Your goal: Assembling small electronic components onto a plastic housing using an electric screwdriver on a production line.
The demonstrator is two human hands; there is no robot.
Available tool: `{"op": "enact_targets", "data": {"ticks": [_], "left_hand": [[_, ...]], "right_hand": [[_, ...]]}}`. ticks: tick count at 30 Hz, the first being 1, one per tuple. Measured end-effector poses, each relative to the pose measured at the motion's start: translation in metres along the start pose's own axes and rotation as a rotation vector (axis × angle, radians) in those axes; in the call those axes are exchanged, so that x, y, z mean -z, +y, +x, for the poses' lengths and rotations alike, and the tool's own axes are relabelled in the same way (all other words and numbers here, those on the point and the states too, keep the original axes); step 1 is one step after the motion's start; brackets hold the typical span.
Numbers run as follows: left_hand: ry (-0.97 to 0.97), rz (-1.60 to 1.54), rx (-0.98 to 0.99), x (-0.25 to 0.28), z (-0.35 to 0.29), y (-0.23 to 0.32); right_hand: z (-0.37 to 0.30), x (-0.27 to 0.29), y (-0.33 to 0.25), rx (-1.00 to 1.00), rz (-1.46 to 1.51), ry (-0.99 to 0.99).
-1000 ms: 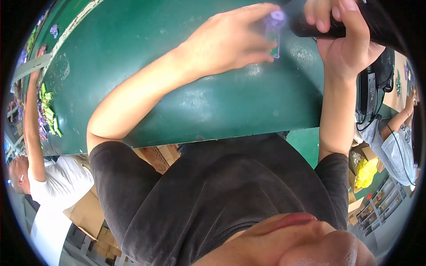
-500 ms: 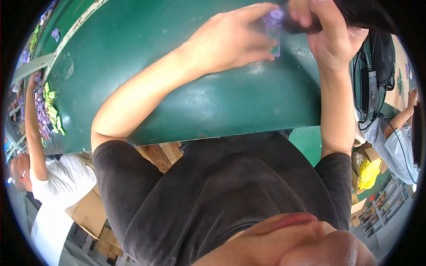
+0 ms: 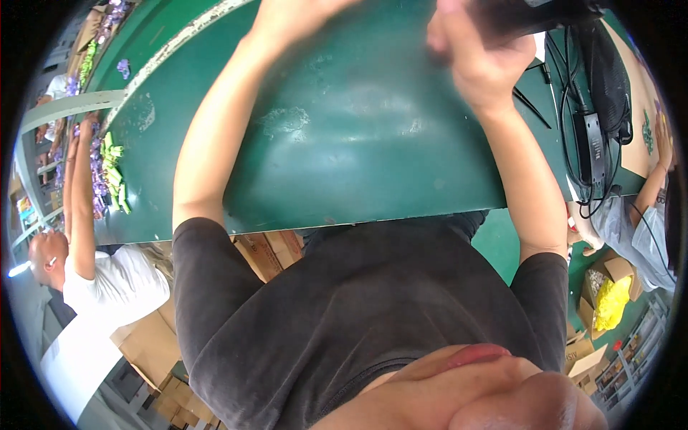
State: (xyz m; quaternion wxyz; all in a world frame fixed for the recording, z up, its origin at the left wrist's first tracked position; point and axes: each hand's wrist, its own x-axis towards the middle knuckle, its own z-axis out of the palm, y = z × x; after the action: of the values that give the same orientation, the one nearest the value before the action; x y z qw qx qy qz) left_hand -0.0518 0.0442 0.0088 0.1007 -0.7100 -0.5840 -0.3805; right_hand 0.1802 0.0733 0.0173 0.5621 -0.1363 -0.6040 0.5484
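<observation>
My left hand [image 3: 304, 16] is at the top edge over the green table [image 3: 322, 158]. Its fingers run out of the picture, so I cannot see whether they hold anything. My right hand [image 3: 481, 61], curled and blurred, is wrapped around a dark black tool [image 3: 534, 18] at the upper right. The tool's exact kind is hard to make out; part of it is hidden by the hand and part is cut off. A wide stretch of tabletop separates the two hands.
Black cables with a power adapter [image 3: 592, 147] and a black mesh bag [image 3: 605, 79] lie at the table's right side. Green pieces [image 3: 113, 172] and purple pieces [image 3: 97, 165] are heaped at the left, near a co-worker in white [image 3: 115, 287]. Another person [image 3: 631, 229] sits at the right.
My left hand has moved left and up, away from the right hand. The clear purple piece by its fingers is out of sight. My right hand has shifted left with the black tool.
</observation>
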Motion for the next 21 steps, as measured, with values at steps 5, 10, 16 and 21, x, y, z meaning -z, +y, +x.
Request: {"op": "enact_targets", "data": {"ticks": [5,10,16,21], "left_hand": [[-0.17,-0.064,0.354,-0.012,0.043,-0.072],[-0.084,-0.266,0.278,-0.041,0.057,-0.101],[-0.017,0.28,-0.019,-0.103,0.104,-0.142],[-0.072,0.154,0.013,-0.157,0.122,-0.126]], "right_hand": [[-0.003,0.004,0.001,0.017,-0.017,0.038],[0.001,0.015,0.022,0.144,-0.014,0.06],[0.005,-0.006,0.008,0.265,-0.102,0.009],[0.002,0.018,0.019,0.184,-0.187,0.004]]}}
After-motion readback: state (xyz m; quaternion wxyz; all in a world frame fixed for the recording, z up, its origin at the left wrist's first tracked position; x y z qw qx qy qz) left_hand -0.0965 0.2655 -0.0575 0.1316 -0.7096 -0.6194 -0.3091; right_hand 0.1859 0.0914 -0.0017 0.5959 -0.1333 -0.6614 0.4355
